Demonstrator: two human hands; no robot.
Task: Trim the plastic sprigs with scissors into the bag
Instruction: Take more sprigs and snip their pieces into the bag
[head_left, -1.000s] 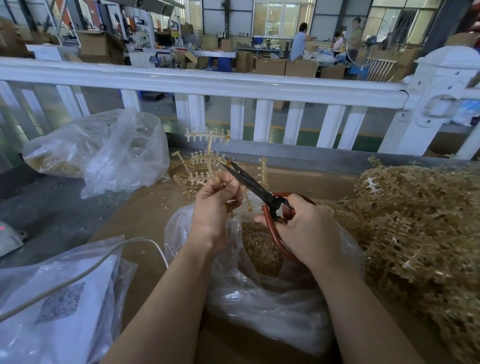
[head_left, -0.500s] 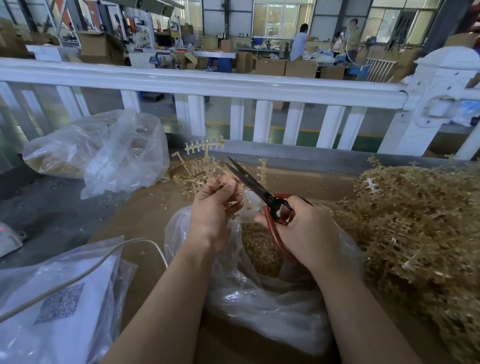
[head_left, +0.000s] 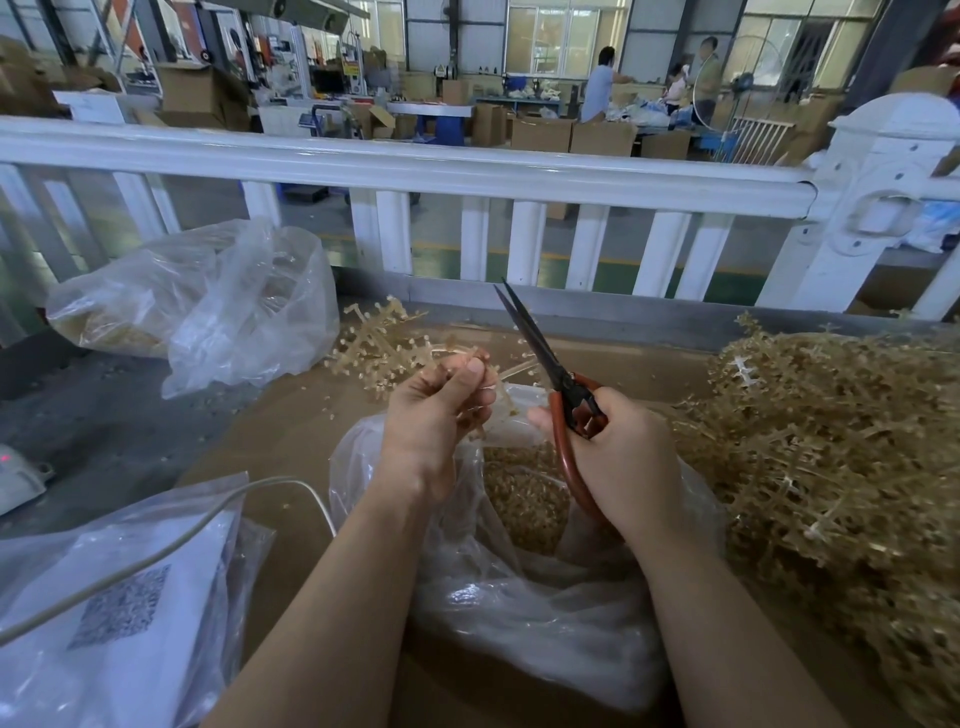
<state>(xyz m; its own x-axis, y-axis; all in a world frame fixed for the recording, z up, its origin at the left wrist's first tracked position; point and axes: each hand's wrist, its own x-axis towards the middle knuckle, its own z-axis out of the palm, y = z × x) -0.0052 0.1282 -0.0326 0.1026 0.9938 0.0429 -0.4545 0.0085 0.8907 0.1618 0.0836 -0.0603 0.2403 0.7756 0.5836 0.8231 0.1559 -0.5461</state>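
Right now the person's left hand pinches a tan plastic sprig between thumb and fingers, its beaded branches fanning out up and to the left of the knuckles. Their right hand is wrapped around the red handles of a pair of scissors, the dark blades nearly together and pointing up and away toward the white fence. The blades stand just beside the sprig, not touching it as far as I can see. Both hands hover over an open clear plastic bag on the brown tabletop, with a mound of small tan cuttings inside it. A big heap of untrimmed sprigs lies to the right, touching the bag's edge. Off to the left sits another crumpled clear bag, and nearer, a flat bag with a printed sheet and a white cable across it.
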